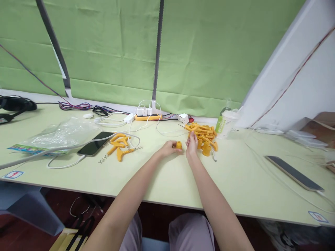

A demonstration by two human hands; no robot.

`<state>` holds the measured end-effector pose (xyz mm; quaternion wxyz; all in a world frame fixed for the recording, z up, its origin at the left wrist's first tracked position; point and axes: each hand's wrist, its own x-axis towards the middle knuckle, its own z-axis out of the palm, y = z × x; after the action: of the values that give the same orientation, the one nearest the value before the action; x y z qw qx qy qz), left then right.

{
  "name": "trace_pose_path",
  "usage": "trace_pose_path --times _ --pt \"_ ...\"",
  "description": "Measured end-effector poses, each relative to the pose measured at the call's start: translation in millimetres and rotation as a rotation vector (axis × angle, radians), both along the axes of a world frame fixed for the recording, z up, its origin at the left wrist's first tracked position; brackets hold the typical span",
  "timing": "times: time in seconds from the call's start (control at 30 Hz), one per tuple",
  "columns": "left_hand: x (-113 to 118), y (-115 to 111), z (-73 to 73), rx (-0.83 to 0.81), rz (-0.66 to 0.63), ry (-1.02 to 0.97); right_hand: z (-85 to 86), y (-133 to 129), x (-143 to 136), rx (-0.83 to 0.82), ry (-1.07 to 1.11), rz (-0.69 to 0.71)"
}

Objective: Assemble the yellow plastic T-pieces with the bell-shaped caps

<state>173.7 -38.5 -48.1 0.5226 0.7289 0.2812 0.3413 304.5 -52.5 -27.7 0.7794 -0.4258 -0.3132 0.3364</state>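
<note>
Near the middle of the pale table (167,177), my left hand (169,149) has its fingers closed round a small orange-yellow piece (179,145). Just to its right is my right hand (192,143), its fingers pinched together; whatever is between them is too small to make out. A pile of orange-yellow plastic parts (202,130) lies behind and to the right of my right hand, with a rounded piece (206,149) at its near side. Left of my left hand lie several orange handles with metal spirals (120,143), apart from the pile.
A phone (95,143) and a clear plastic bag (64,134) lie at the left. An orange-and-white power strip (148,116) with cables stands at the back. To the right are a white cup (227,122) and another phone (294,172).
</note>
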Motion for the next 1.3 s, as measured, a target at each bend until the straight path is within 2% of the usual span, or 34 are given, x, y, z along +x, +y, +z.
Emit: trace_pose_path --times 0.2,0.3,0.47,0.53,0.7,1.03,1.2,1.3 --pt "-52 15 23.9 -0.145 0.212 -0.124 -1.3 1 -1 -0.053 0.003 0.051" --pt "-66 14 28.4 -0.166 0.189 -0.127 -2.3 3 -1 -0.076 0.015 0.088" --pt "-61 11 22.4 -0.215 0.082 -0.088 -3.8 3 -1 -0.092 -0.045 0.106" --pt "-59 12 20.4 -0.212 0.111 -0.140 -3.8 3 -1 -0.098 -0.072 0.110" --pt "-64 17 19.9 -0.151 0.282 -0.255 -4.2 3 0 -0.120 -0.074 0.091" --pt "-61 18 25.9 -0.056 0.338 -0.256 -4.7 6 -1 -0.168 -0.207 0.047" --pt "-57 23 20.5 0.034 0.430 -0.253 -3.1 3 -9 -0.184 -0.355 0.154" --pt "-57 24 19.4 0.003 0.427 -0.296 -6.9 6 -9 -0.213 -0.369 0.206"
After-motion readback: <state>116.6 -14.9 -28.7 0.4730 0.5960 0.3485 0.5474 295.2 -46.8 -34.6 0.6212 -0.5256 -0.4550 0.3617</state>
